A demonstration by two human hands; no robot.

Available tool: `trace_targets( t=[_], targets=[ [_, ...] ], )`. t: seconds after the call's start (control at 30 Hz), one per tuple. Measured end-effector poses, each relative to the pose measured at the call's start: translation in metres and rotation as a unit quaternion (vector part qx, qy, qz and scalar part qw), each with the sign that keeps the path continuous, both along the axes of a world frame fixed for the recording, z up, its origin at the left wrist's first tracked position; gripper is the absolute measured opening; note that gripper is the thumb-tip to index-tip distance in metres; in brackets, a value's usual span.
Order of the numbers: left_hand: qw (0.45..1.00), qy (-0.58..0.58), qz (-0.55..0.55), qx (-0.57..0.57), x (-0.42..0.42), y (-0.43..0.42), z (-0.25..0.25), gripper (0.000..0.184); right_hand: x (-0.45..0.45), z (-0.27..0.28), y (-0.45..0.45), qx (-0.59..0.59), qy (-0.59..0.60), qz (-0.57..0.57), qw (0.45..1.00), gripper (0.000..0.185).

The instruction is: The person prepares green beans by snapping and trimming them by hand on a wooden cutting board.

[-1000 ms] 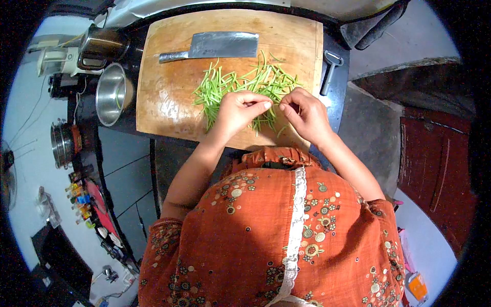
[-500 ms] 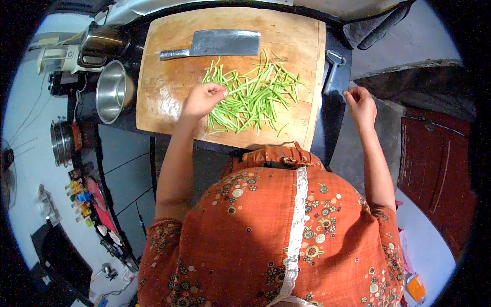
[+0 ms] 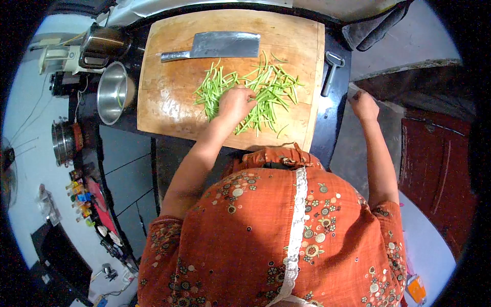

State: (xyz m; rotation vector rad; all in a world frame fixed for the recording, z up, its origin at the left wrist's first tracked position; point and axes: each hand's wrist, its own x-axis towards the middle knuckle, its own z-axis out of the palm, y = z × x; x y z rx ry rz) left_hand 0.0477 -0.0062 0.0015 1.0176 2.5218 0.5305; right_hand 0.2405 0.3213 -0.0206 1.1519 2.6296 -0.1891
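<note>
Thin green vegetable strips lie in a loose heap on a wooden cutting board. My left hand is down in the middle of the heap, its fingers curled in among the strips; the fingertips are partly hidden. Off the board's right side, past the counter edge, my right hand is held closed in the air. Something pale and thin shows by its fingers, too faint to name. A cleaver rests flat on the board behind the heap, its handle to the left.
On the dark counter right of the board lies a peeler. A steel bowl stands to the left, with a steel pot behind it. A dark cloth hangs at the back right.
My left hand has moved right and toward me, from the heap's left side into its middle. Some strips now spread farther left. My right hand has shifted slightly right and toward me.
</note>
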Motion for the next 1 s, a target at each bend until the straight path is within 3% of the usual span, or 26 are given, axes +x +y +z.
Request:
trace_targets(
  t=[0.07, 0.2, 0.3, 0.4, 0.5, 0.6, 0.73, 0.83, 0.93, 1.0],
  targets=[
    [1.000, 0.005, 0.000, 0.022, -0.002, -0.001, -0.006, 0.019, -0.010, 0.014, -0.002, -0.044, -0.039, -0.022, 0.998, 0.031],
    [0.993, -0.047, 0.039, 0.104, -0.003, -0.003, 0.004, 0.016, -0.020, 0.037, -0.035, -0.015, 0.221, 0.062, 0.973, 0.023],
    [0.985, -0.111, 0.050, 0.122, 0.002, 0.002, 0.031, 0.017, -0.043, 0.065, -0.072, -0.177, 0.261, 0.063, 0.947, 0.024],
    [0.983, -0.120, 0.009, 0.138, 0.007, 0.006, 0.048, 0.019, -0.064, 0.080, -0.111, -0.341, 0.348, 0.101, 0.867, 0.029],
    [0.986, -0.089, -0.037, 0.137, 0.014, 0.012, 0.069, 0.019, -0.077, 0.101, -0.138, -0.357, 0.363, 0.180, 0.842, 0.025],
    [0.982, -0.103, -0.042, 0.154, 0.015, 0.013, 0.073, 0.018, -0.080, 0.100, -0.138, -0.290, 0.315, 0.232, 0.873, 0.019],
    [0.970, -0.153, -0.053, 0.183, 0.012, 0.006, 0.060, 0.017, -0.072, 0.090, -0.142, -0.335, 0.313, 0.180, 0.870, 0.017],
    [0.944, -0.230, 0.021, 0.237, 0.014, 0.003, 0.048, 0.017, -0.062, 0.077, -0.149, -0.356, 0.336, 0.127, 0.863, 0.016],
    [0.863, -0.401, 0.149, 0.267, 0.020, 0.005, 0.038, 0.016, -0.054, 0.067, -0.160, -0.422, 0.368, 0.034, 0.828, 0.016],
    [0.819, -0.447, 0.192, 0.303, 0.024, 0.007, 0.036, 0.016, -0.051, 0.068, -0.166, -0.450, 0.373, -0.004, 0.812, 0.015]
  ],
)
